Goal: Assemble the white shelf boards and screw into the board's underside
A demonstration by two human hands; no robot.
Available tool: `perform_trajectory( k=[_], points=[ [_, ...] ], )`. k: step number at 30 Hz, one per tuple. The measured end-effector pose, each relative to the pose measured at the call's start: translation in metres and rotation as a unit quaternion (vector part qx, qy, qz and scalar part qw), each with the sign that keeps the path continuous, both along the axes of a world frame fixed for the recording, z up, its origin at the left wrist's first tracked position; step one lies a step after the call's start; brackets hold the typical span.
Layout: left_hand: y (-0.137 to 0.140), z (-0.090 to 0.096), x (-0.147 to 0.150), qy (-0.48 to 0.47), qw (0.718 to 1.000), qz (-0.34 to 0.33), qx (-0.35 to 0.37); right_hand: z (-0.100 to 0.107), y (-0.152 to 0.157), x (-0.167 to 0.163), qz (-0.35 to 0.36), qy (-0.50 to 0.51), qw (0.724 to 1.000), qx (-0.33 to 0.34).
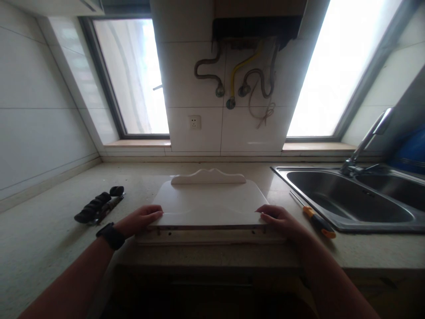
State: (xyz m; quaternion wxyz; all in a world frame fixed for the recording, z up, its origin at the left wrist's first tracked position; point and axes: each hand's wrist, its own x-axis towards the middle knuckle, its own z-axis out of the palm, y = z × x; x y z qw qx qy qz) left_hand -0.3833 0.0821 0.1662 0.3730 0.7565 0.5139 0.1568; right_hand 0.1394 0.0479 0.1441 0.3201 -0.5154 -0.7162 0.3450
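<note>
A white panel (209,204) with rounded far corners lies in front of me on the counter. A wavy-topped white strip (209,177) stands up along its far edge. My left hand (148,216) grips the panel's left edge, thumb on top, a dark watch on the wrist. On the opposite edge my right hand (275,217) is closed in the same way; the fingers beneath are hidden on both sides. Below the panel's near edge, a second pale board (212,237) shows, with small dark holes near its ends and a narrow gap between the two.
Right of the panel lies a screwdriver (317,219) with an orange and black handle, beside the steel sink (279,175) and its faucet (367,139). Black cylindrical objects (94,207) lie on the counter (43,226) at left. Pipes and a socket (194,122) are on the wall.
</note>
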Motion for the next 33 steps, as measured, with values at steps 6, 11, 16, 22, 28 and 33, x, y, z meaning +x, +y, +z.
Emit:
perform_trajectory(
  k=[6, 11, 16, 22, 28, 33],
  points=[
    [-0.0004, -0.0015, 0.0002, -0.011, 1.000, 0.006, -0.006, -0.0024, 0.0014, 0.0016, 0.004, 0.010, 1.000, -0.005],
    [0.0023, -0.0045, -0.0011, -0.027, 1.000, -0.003, -0.007, -0.0024, 0.0031, 0.0012, -0.002, 0.009, 1.000, -0.002],
    [0.0020, -0.0050, -0.0019, -0.020, 1.000, 0.001, -0.008, -0.0013, 0.0016, 0.0000, -0.011, 0.009, 1.000, -0.005],
    [0.0040, -0.0070, -0.0032, -0.016, 1.000, -0.007, 0.000, -0.0007, 0.0012, -0.0002, -0.014, 0.000, 1.000, -0.004],
    [0.0009, -0.0032, -0.0009, 0.006, 1.000, 0.009, 0.023, -0.0024, 0.0028, 0.0009, -0.006, 0.004, 1.000, -0.011],
    [-0.0032, 0.0013, 0.0023, 0.000, 0.999, 0.022, 0.023, -0.0027, 0.0030, 0.0012, -0.007, -0.004, 1.000, -0.004]
  ],
)
